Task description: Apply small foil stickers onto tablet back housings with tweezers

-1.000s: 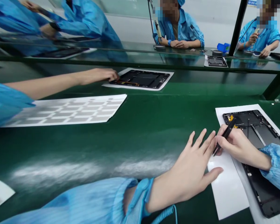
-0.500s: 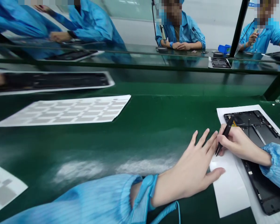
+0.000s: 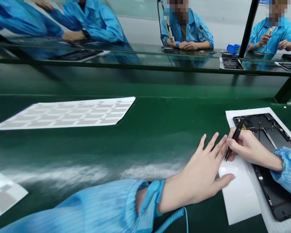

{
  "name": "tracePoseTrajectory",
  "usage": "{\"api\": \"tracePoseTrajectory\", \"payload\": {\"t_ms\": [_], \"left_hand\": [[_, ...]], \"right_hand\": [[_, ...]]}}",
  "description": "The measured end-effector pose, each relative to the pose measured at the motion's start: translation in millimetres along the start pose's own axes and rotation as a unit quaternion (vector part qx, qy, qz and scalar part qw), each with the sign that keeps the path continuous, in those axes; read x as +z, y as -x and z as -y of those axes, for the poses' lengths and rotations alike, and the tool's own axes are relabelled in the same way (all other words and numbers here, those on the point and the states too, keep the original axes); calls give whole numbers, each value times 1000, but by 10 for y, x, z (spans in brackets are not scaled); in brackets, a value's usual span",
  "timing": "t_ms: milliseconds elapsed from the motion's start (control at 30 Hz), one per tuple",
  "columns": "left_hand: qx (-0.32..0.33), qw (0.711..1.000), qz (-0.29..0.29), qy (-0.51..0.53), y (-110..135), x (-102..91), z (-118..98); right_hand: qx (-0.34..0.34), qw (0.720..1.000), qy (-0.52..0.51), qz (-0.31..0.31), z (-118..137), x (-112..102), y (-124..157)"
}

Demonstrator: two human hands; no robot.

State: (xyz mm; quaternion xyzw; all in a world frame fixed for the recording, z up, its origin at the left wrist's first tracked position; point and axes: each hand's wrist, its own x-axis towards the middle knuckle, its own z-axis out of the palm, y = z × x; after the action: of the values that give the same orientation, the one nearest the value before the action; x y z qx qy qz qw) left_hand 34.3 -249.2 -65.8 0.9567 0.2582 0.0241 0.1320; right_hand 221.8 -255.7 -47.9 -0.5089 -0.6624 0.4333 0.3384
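Note:
Black tweezers (image 3: 235, 137) are pinched in my right hand (image 3: 247, 145), points down toward the edge of a white sheet (image 3: 241, 197). My left hand (image 3: 201, 171) lies with fingers spread, its fingertips at the upper left of that sheet and beside my right fingers. Whether the tweezers grip anything small is hidden. Under my right forearm is an opened black tablet housing (image 3: 283, 197) with its inner parts showing, resting on white backing paper (image 3: 236, 114). A blue wrist strap (image 3: 151, 200) with a coiled cord circles my left wrist.
Sheets of grey stickers lie on the green table, one at middle left (image 3: 75, 115) and one at the near left corner (image 3: 5, 194). Beyond a raised shelf edge (image 3: 145, 67), people in blue coats sit with another housing (image 3: 232, 63) and a blue bin (image 3: 233, 49).
My hands and tweezers keep nearly the same pose. The long black housing and the hand at far left have gone from view. Across the table, a co-worker's arm at right has drawn in.

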Motion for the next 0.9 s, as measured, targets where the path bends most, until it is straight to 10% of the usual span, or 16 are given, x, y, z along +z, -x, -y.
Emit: {"api": "tracePoseTrajectory", "payload": {"t_ms": [900], "left_hand": [[15,999,-33,-12,-3,6,2]], "right_hand": [[13,997,-74,22,31,-9,-11]]}}
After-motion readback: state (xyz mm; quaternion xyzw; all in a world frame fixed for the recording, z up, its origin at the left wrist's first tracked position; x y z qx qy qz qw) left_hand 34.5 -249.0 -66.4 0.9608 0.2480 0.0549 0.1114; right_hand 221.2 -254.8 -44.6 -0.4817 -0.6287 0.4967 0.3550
